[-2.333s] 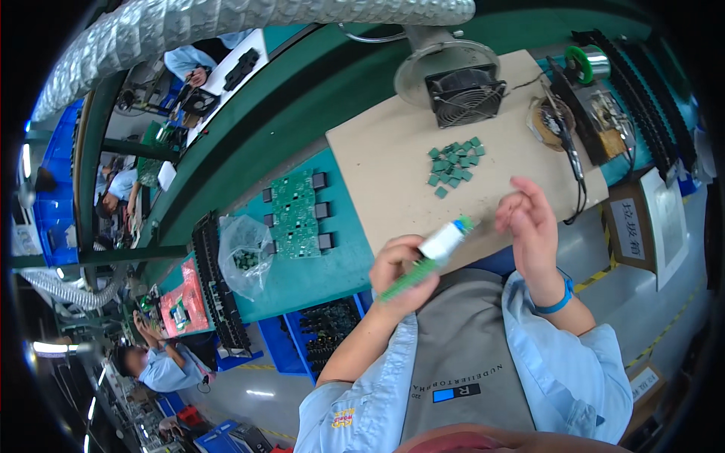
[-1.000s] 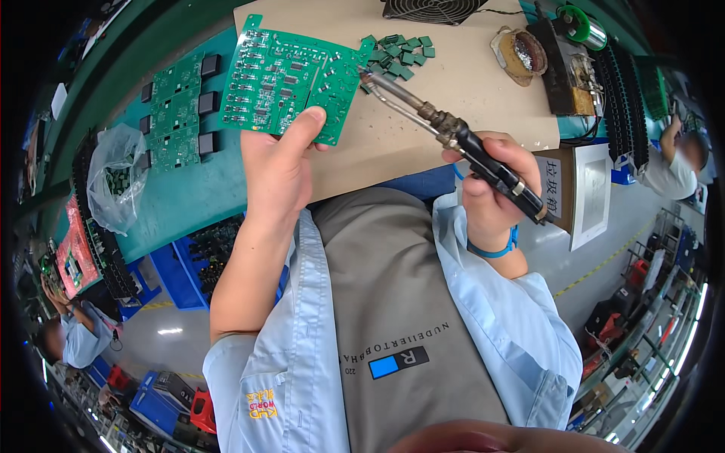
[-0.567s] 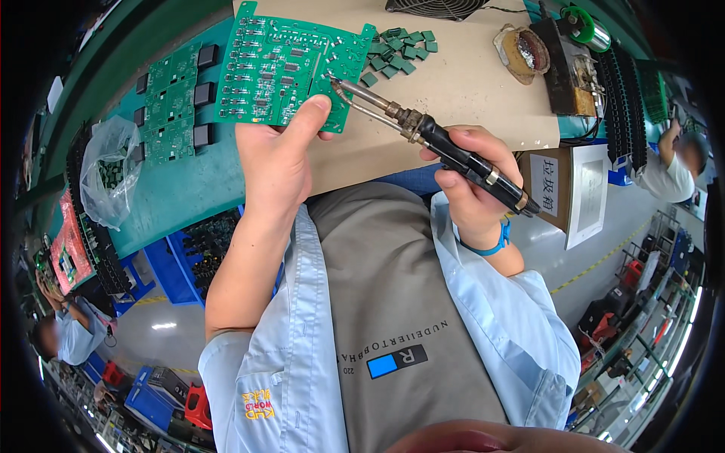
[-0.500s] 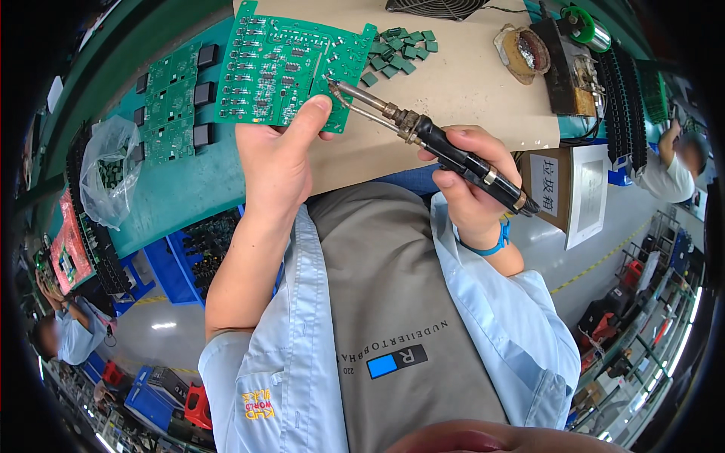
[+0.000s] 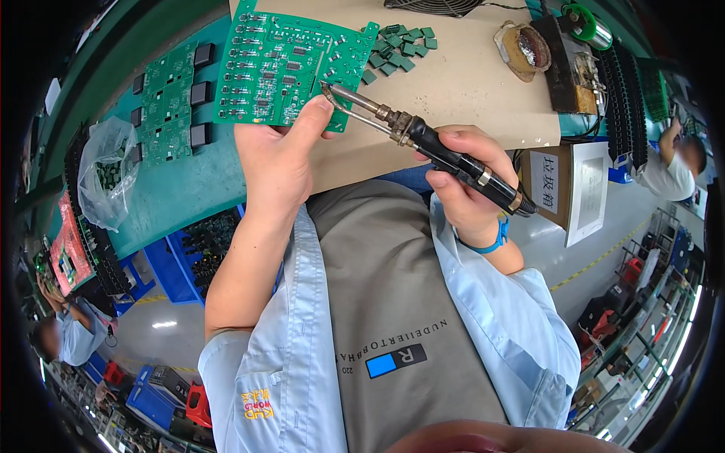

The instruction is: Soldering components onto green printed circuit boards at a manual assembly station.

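Observation:
My left hand [image 5: 283, 155] grips the lower edge of a green circuit board [image 5: 260, 68], thumb on the face and fingers beneath. Chips and small parts cover the board, which is held above the bench. My right hand [image 5: 476, 174] is wrapped around the black handle of a soldering iron [image 5: 445, 155]. A thin metal tube runs alongside the iron's shaft. The tip points left and meets the board, or hovers just over it, near my left thumb; exact contact cannot be told. Small dark green parts [image 5: 396, 49] lie scattered right of the board.
More joined green boards with black blocks [image 5: 168, 102] lie at left, beside a clear plastic bag of parts [image 5: 111, 170]. At back right stand a round brown-crusted dish [image 5: 521, 51] and a solder spool [image 5: 589, 30]. A cardboard box [image 5: 547, 181] sits below the bench's right edge. Co-workers are at both sides.
The soldering iron has shifted slightly left, its tip moving a little along the board near my thumb. My left hand and the board are almost still.

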`<state>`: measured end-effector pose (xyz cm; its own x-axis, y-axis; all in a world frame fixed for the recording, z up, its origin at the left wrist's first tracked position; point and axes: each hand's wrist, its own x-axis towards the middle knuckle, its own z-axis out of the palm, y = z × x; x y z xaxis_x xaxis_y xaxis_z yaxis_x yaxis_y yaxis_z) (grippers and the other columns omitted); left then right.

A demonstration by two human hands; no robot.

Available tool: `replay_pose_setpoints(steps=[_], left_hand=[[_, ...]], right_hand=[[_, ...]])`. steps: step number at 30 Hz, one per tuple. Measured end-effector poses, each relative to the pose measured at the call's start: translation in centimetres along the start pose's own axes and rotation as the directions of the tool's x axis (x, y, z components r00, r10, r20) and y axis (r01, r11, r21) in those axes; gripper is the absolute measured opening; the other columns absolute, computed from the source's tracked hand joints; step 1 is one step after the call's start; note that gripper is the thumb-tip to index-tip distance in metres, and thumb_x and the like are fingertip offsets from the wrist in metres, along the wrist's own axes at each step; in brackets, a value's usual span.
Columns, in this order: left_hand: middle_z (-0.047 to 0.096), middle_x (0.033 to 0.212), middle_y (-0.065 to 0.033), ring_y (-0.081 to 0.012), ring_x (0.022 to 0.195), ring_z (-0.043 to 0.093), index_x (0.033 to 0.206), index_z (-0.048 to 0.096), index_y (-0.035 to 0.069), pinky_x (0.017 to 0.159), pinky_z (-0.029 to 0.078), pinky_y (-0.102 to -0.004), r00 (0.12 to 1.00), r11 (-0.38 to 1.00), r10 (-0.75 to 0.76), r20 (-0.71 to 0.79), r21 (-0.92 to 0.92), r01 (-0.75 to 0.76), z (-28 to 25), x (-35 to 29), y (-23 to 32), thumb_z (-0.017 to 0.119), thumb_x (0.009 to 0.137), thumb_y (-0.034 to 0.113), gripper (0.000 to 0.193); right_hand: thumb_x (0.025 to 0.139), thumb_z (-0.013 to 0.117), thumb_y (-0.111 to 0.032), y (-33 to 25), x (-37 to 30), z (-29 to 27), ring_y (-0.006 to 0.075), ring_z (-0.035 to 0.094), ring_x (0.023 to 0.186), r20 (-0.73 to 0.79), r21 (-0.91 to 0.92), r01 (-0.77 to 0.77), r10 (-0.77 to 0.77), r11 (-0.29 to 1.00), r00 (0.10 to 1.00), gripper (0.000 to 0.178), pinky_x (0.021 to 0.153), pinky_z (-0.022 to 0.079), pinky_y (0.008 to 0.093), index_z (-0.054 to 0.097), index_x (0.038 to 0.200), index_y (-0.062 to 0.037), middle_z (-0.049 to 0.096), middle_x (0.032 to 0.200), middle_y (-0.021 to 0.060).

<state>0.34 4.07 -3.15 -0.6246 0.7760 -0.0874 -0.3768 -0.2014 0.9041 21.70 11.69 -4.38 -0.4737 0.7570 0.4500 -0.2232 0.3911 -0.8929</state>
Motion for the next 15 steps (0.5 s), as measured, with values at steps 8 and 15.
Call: replay_pose_setpoints(steps=[8, 15], left_hand=[[0.072, 0.096, -0.0101, -0.0147, 0.076, 0.065, 0.117, 0.065, 0.0, 0.061, 0.052, -0.0257, 1.0, 0.999, -0.003, 0.013, 0.044, 0.002, 0.06, -0.19, 0.14, 0.069, 0.09, -0.003, 0.028], [0.072, 0.097, -0.0097, -0.0141, 0.078, 0.064, 0.119, 0.064, 0.001, 0.063, 0.05, -0.0253, 1.0, 0.998, -0.002, 0.012, 0.065, 0.001, 0.13, -0.29, 0.2, 0.068, 0.091, -0.002, 0.028]], right_hand=[[0.082, 0.082, -0.003, 0.3, 0.1, -0.57, 0.0283, 0.072, 0.084, 0.09, -0.047, 0.045, -0.04, 0.998, 0.995, 0.043, 0.075, 0.058, 0.0329, 0.064, 0.12, 0.0034, 0.07, 0.105, 0.022], [0.085, 0.08, -0.003, 0.25, 0.0, -0.74, 0.0292, 0.073, 0.084, 0.118, -0.084, 0.062, -0.052, 0.995, 0.992, 0.042, 0.076, 0.058, 0.0332, 0.061, 0.122, 0.0036, 0.069, 0.105, 0.0228]])
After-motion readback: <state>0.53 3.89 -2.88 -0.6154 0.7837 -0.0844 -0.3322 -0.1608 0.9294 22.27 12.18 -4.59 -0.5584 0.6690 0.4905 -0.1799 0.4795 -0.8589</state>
